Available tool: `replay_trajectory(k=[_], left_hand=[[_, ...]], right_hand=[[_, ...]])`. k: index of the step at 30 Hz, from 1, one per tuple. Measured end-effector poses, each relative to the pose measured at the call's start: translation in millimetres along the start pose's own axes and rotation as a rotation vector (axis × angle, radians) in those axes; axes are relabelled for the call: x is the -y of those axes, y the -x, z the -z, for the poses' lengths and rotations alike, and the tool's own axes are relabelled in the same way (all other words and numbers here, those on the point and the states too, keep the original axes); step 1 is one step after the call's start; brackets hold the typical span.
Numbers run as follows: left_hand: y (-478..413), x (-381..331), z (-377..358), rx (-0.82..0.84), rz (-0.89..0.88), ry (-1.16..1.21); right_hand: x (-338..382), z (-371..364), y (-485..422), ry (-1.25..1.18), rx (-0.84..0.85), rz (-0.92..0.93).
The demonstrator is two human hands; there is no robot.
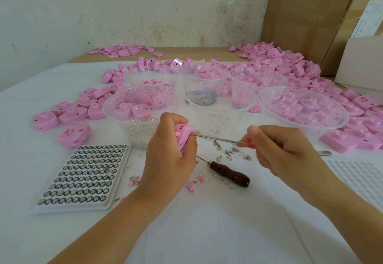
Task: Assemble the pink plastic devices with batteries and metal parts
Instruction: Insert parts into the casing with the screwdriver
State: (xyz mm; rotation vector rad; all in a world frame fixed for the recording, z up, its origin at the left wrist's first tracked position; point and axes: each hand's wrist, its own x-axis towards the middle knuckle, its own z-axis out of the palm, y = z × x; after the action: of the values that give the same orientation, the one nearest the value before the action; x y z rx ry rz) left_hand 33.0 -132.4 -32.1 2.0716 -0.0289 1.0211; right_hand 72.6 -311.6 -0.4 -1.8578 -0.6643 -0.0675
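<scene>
Left hand (170, 151): fingers and thumb curled round a pink device (183, 137), which is held above the table. Most of the device is hidden in the grip.

Right hand (284, 151): fingers curled, pinching the handle end of a thin metal tool (217, 138). The handle is largely covered by the fingers. The shaft spans the gap between the hands, and its tip meets the device's edge just beside the left fingertips.

Below the gap between the hands: loose metal parts (228, 153) scattered on the white sheet (207, 222). Just right of the left wrist lies a second tool with a dark wooden handle (230, 173), touched by neither hand. Small pink pieces (191, 187) lie close against the left wrist.

Left of the left hand: a tray of button batteries (83, 174), flat on the sheet.

Beyond the left hand: a clear bowl (143, 106) holding pink devices. Beyond the right hand: a wide clear bowl (302, 114), also holding pink shells. Further bowls stand behind these. Loose pink devices (70, 114) lie in heaps beyond and to both sides.
</scene>
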Motion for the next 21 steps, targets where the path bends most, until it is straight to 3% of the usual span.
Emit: replay_trajectory(k=[3, 7, 12, 17, 19, 21], left_hand=[[-0.7, 2.3, -1.5, -0.031, 0.020, -0.025], [0.0, 3.6, -2.5, -0.019, -0.001, -0.073], [-2.0, 4.2, -1.2, -0.023, -0.015, -0.130], [-1.4, 4.0, -0.9, -0.033, -0.045, -0.172], [-0.4, 4.0, -2.1, -0.030, -0.053, -0.176], [0.6, 4.1, -3.1, -0.029, -0.059, -0.179]], right_hand=[[-0.7, 0.6, 0.8, -0.008, 0.095, -0.074], [-4.3, 1.8, 0.6, 0.062, -0.001, -0.013], [-9.9, -5.2, 0.9, 0.063, 0.082, -0.123], [-3.8, 0.8, 2.8, 0.074, -0.009, 0.044], [-1.1, 3.2, 2.0, 0.016, 0.009, -0.049], [-1.6, 2.7, -0.4, -0.127, 0.102, -0.283]])
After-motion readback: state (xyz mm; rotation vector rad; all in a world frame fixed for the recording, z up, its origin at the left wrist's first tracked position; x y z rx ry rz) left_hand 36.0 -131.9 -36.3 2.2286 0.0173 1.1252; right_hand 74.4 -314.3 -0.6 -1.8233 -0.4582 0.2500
